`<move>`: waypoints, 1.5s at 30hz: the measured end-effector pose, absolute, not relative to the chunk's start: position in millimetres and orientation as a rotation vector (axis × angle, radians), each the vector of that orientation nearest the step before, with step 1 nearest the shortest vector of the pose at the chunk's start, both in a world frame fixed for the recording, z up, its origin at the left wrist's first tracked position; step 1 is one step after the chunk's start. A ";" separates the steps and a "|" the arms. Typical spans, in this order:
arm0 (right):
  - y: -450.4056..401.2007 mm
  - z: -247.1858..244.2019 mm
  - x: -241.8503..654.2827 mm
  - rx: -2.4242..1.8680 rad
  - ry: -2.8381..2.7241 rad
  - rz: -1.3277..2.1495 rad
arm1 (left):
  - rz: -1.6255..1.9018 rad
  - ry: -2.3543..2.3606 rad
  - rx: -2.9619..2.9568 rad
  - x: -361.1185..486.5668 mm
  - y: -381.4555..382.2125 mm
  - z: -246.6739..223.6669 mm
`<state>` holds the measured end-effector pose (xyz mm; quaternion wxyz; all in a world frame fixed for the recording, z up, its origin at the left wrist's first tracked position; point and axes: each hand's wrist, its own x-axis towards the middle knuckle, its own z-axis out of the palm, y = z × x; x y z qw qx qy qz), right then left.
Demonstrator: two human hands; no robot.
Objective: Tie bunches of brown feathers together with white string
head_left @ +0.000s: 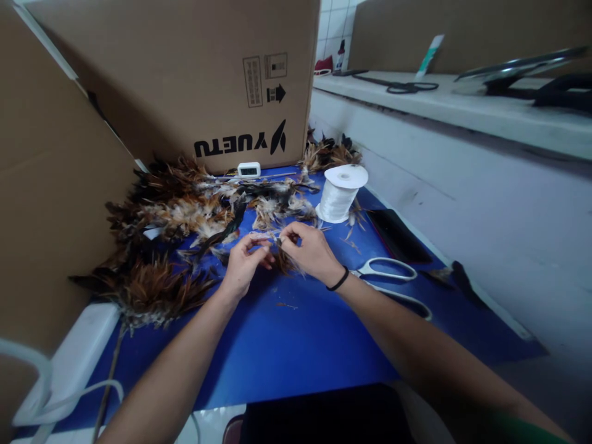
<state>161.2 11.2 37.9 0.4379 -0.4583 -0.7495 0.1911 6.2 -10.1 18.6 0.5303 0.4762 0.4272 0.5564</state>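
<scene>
L hand (246, 260) + R hand (309, 248), ctr frame: fingertips pinched on white ribbon (268, 235) w/ brown feathers (285, 262).

Around the glossy white spool (346, 177), a smooth blue surface (296, 345) is seen; behind it, matt brown cardboard (176, 74); to its left, soft-looking, ragged feathers (157, 283).

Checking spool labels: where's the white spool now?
Head view, right of centre: the spool stands on the blue table, just beyond the right hand and near the right-hand edge of the carton.
</scene>
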 end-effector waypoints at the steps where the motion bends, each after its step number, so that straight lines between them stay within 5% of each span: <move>1: 11.0 37.6 161.2 -1.132 -1.865 0.485 | 1.301 1.016 1.159 6.4 -11.0 18.7; 14: 11.3 40.6 168.2 -1.048 -2.002 0.289 | 1.180 1.027 1.220 5.2 -13.9 20.5; 25: 29.3 46.4 190.7 -1.069 -1.902 0.461 | 1.145 1.237 1.369 -1.9 -6.9 15.0; 34: -3.9 64.7 252.0 -1.276 -2.172 -0.011 | 1.378 1.432 1.790 -10.0 -4.3 8.8; 45: -70.7 34.0 310.1 -1.545 -2.545 -0.050 | 1.401 1.546 2.138 -11.2 -7.9 19.5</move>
